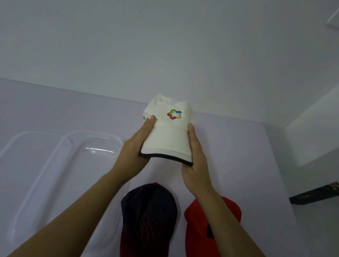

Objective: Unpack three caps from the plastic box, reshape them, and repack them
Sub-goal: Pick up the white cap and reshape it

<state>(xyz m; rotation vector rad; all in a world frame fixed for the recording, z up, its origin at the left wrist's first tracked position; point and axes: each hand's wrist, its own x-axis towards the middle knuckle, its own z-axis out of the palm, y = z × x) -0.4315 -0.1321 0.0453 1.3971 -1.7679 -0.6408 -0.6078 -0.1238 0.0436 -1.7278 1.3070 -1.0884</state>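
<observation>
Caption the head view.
The white cap gripped by left hand and right hand; navy cap and red cap nearby.

no words readable, white cap bears a multicolour emblem, dark cap a red stitched monogram, letters unclear

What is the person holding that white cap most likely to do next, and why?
Probably push out the crown of the white cap: its top looks dented, while the left hand and right hand only grip the brim's sides. The navy cap and red cap lie beside the empty clear box.
</observation>
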